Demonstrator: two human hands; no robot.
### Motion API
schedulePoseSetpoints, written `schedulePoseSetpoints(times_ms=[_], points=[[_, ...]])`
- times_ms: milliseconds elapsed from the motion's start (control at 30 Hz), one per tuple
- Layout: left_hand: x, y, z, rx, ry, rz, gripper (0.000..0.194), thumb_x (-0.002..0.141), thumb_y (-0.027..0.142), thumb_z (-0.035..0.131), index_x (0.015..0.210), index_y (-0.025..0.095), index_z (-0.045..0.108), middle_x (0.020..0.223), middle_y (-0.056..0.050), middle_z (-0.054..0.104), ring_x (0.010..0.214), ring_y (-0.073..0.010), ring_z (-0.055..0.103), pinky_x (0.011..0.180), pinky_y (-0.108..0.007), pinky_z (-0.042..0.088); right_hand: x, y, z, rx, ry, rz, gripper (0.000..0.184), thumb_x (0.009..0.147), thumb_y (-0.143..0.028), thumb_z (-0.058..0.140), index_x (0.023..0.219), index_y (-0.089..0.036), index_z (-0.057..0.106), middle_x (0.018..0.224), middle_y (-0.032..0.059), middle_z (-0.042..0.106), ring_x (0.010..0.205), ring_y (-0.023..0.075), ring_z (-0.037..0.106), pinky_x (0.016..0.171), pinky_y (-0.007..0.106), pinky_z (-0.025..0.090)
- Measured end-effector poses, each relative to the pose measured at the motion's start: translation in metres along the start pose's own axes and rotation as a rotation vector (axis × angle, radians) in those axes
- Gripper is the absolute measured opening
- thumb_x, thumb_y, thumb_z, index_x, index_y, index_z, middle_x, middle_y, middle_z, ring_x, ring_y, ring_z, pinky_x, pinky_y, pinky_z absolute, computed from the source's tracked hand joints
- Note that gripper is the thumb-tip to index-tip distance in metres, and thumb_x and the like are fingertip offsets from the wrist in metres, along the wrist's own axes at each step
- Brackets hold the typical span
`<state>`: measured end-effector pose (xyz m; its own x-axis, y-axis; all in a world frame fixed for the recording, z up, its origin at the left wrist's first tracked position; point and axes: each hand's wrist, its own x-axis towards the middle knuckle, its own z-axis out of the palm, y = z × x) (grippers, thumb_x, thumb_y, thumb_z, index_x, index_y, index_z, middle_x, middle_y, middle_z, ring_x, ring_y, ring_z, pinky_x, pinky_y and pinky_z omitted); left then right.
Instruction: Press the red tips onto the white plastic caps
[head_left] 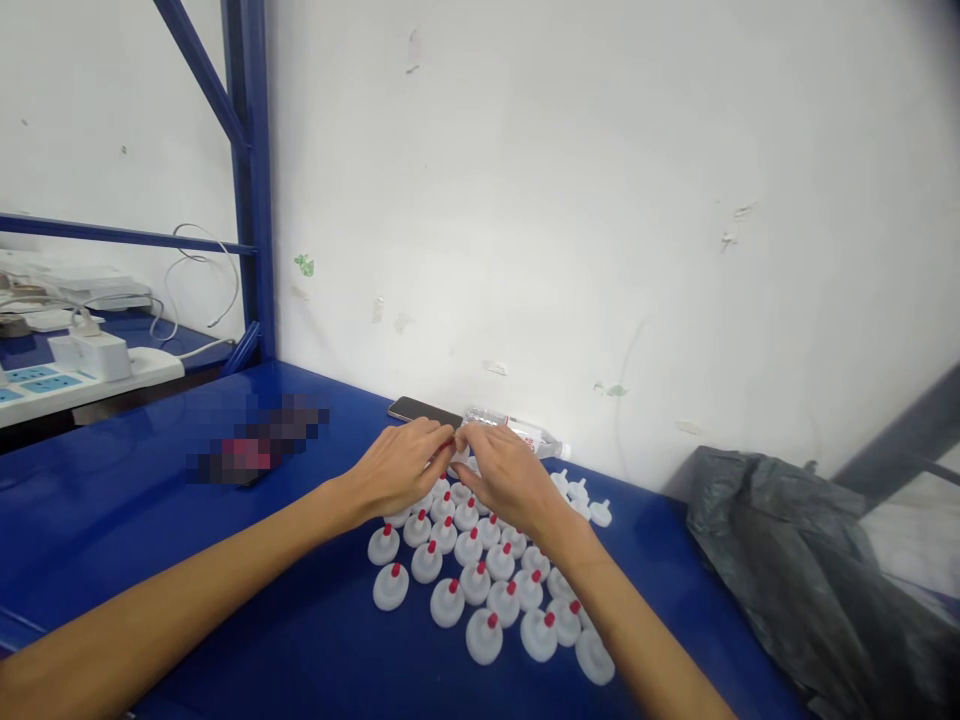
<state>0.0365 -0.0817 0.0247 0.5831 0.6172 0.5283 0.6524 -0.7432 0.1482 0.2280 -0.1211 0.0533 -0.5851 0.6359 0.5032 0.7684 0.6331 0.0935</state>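
Note:
My left hand (401,462) and my right hand (506,468) meet fingertip to fingertip over the far side of a group of white nozzle caps. Both are closed in a pinch. A bit of white and a bit of red show between the fingers, seemingly one white nozzle cap (460,457), mostly hidden by them. Below the hands, several round white nozzle caps with red tips (448,603) stand upright on the blue table (315,620). Just right of my right hand lie several white caps without red tips (600,513).
A dark phone (424,411) and a clear plastic bottle (551,443) lie behind my hands by the wall. At the right is a dark plastic bag (795,570). A blurred dark object (259,450) lies at the left, with a power strip (150,368) beyond it.

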Motion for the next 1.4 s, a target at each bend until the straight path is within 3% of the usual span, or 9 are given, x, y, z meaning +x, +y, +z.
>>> schedulePoseSetpoints(times_ms=[167,367,500,700,800,900,1100,1233,1400], points=[[-0.002,-0.002,0.001,-0.096,0.014,-0.049,0.034,0.105,0.026,0.032,0.081,0.021,0.055,0.073,-0.002,0.064,0.068,-0.0181,0.058,0.065,-0.032,0.035,0.001,0.010,0.005,-0.031,-0.033,0.002,0.012,0.094,-0.017,0.055,0.102,-0.026,0.058,0.098,0.0034,0.074,0.097,0.0225,0.069,0.089,0.036,0.050],[0.001,-0.003,-0.015,-0.056,0.139,-0.180,0.037,0.103,0.029,0.033,0.069,0.023,0.046,0.065,0.000,0.059,0.061,-0.0173,0.053,0.062,-0.033,0.033,-0.020,0.052,0.007,-0.062,-0.015,0.208,0.022,0.098,-0.019,0.050,0.117,-0.024,0.060,0.113,0.0071,0.072,0.095,0.0221,0.068,0.086,0.036,0.051],[0.005,-0.010,-0.016,0.143,0.017,-0.309,0.021,0.098,0.024,0.040,0.085,0.022,0.056,0.087,-0.006,0.068,0.079,-0.0213,0.062,0.066,-0.034,0.038,-0.029,0.066,0.013,-0.009,-0.059,0.257,0.028,0.101,-0.022,0.043,0.118,-0.022,0.065,0.121,0.0088,0.072,0.106,0.0220,0.068,0.095,0.037,0.050],[0.003,-0.035,0.000,0.253,-0.136,-0.402,0.025,0.092,0.014,0.042,0.095,0.019,0.067,0.100,-0.012,0.067,0.095,-0.0278,0.065,0.069,-0.034,0.044,-0.028,0.064,0.021,0.059,-0.196,0.248,0.036,0.105,-0.028,0.038,0.102,-0.022,0.073,0.102,0.0058,0.079,0.100,0.0206,0.071,0.093,0.033,0.049],[0.001,-0.043,0.001,0.257,-0.187,-0.420,0.030,0.087,0.007,0.044,0.098,0.019,0.069,0.104,-0.013,0.069,0.096,-0.0284,0.066,0.071,-0.035,0.046,-0.029,0.067,0.013,0.046,-0.187,0.311,0.034,0.104,-0.030,0.039,0.111,-0.021,0.071,0.106,0.0079,0.078,0.104,0.0224,0.070,0.095,0.036,0.047],[-0.001,-0.047,-0.001,0.261,-0.220,-0.443,0.031,0.084,0.004,0.045,0.096,0.018,0.070,0.104,-0.012,0.072,0.095,-0.0281,0.068,0.075,-0.036,0.047,-0.029,0.075,0.001,0.029,-0.159,0.402,0.032,0.101,-0.032,0.044,0.115,-0.020,0.070,0.107,0.0108,0.077,0.100,0.0232,0.069,0.089,0.036,0.048],[-0.003,-0.050,0.000,0.248,-0.276,-0.450,0.024,0.086,0.011,0.052,0.097,0.020,0.070,0.103,-0.014,0.074,0.097,-0.0317,0.069,0.077,-0.038,0.048,-0.035,0.085,-0.009,0.118,-0.282,0.458,0.014,0.086,-0.036,0.068,0.082,-0.025,0.077,0.076,0.0040,0.078,0.069,0.0200,0.070,0.065,0.031,0.048],[-0.003,-0.051,0.002,0.215,-0.290,-0.444,0.021,0.084,0.014,0.058,0.100,0.021,0.070,0.103,-0.014,0.074,0.099,-0.0338,0.070,0.077,-0.039,0.049,-0.039,0.084,-0.005,0.188,-0.314,0.443,0.006,0.080,-0.026,0.072,0.078,-0.027,0.077,0.076,0.0022,0.079,0.069,0.0193,0.070,0.065,0.030,0.049],[-0.002,-0.048,-0.002,0.174,-0.253,-0.476,0.016,0.086,0.018,0.059,0.096,0.021,0.071,0.098,-0.013,0.075,0.091,-0.0313,0.071,0.075,-0.038,0.049,-0.037,0.088,-0.017,0.205,-0.249,0.455,0.011,0.086,-0.031,0.066,0.080,-0.026,0.074,0.078,0.0033,0.078,0.070,0.0188,0.069,0.066,0.030,0.049]])
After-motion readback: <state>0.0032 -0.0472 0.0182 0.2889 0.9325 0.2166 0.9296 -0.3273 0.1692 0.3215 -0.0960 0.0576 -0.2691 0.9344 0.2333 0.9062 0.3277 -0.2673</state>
